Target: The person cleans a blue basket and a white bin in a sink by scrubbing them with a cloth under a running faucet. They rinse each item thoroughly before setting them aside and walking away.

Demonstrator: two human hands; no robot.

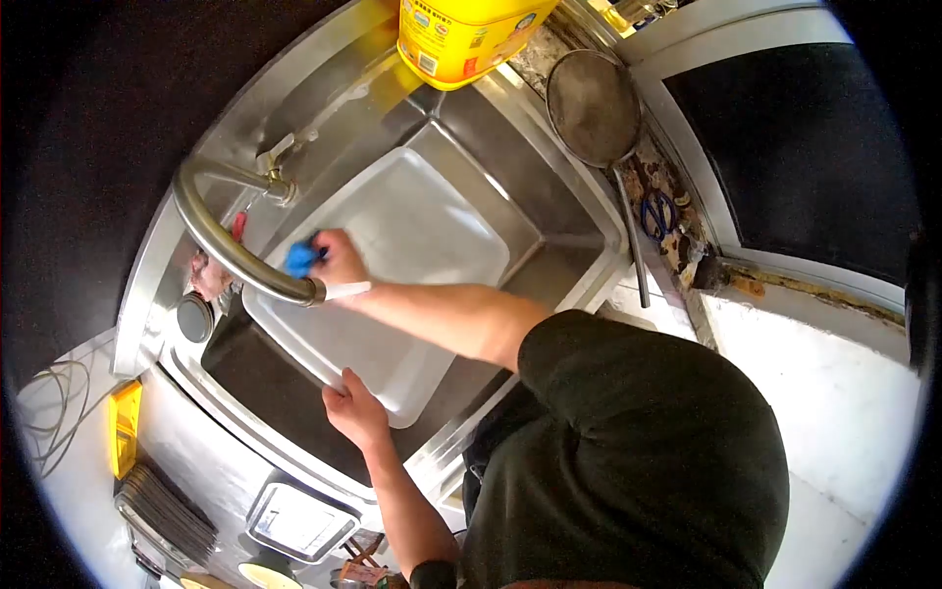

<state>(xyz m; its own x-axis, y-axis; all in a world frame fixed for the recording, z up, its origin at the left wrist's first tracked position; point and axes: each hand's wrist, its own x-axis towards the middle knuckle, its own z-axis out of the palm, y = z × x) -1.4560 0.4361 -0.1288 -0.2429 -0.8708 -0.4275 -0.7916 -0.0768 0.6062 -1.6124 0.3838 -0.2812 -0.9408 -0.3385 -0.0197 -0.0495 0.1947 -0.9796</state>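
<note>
A large white rectangular plastic tray lies tilted in the stainless steel sink. My left hand is closed around the tray's near rim, thumb on top. My right hand, slightly blurred, presses a small blue scrubbing cloth against the tray's inside near its left side. The curved metal faucet arches over that side, its spout overlapping my right wrist in this view.
A yellow jug stands at the sink's far corner. Along the right ledge lie a round long-handled strainer and blue-handled scissors. A round-lidded container sits by the faucet. Lower left, a yellow box rests near stacked dark trays.
</note>
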